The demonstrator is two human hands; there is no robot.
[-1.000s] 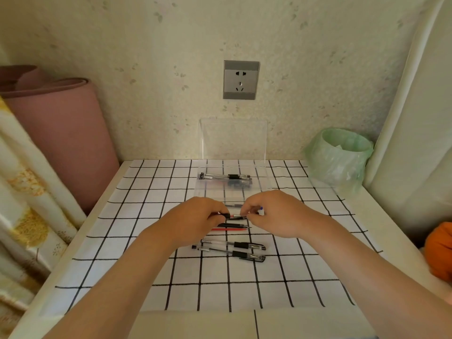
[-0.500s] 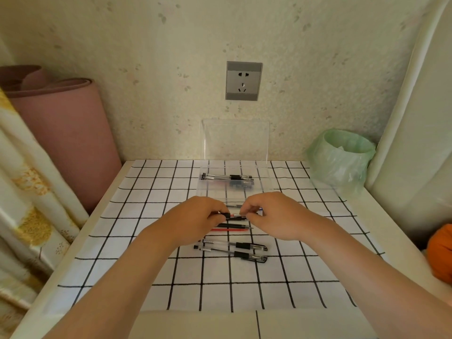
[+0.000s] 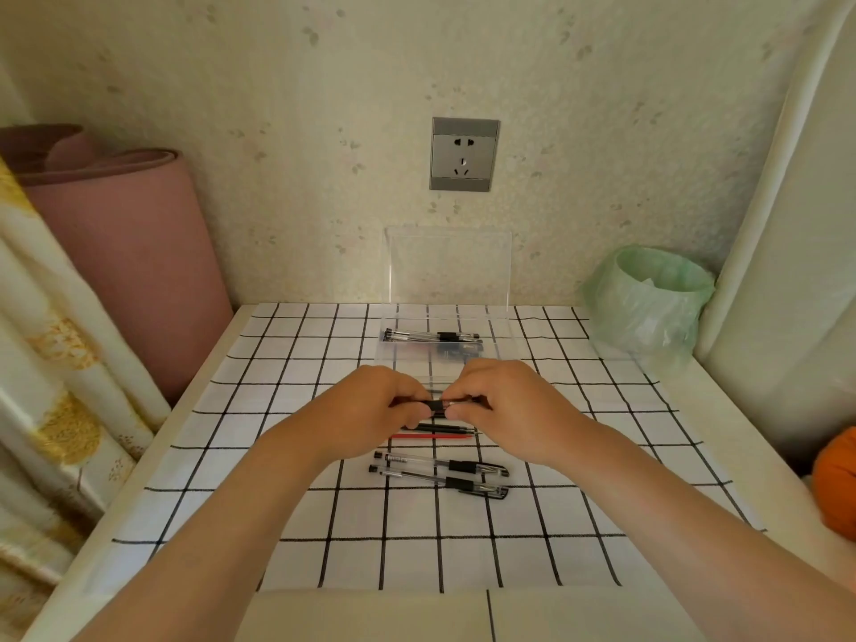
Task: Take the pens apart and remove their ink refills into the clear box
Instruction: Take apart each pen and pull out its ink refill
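Both hands hold one black-gripped pen level above the checked cloth. My left hand grips its left part and my right hand pinches its right part; most of the pen is hidden by fingers. Just below the hands lie a black refill and a red refill. Two whole clear pens lie nearer me, side by side. The clear box stands behind the hands with its lid upright against the wall; pen parts lie inside it.
A green-bagged bin stands at the back right. A pink rolled mat leans at the left by a patterned curtain. An orange object sits off the right edge. A wall socket is above the box.
The hands stay together on the pen with almost no movement; only the camera view shifts slightly.
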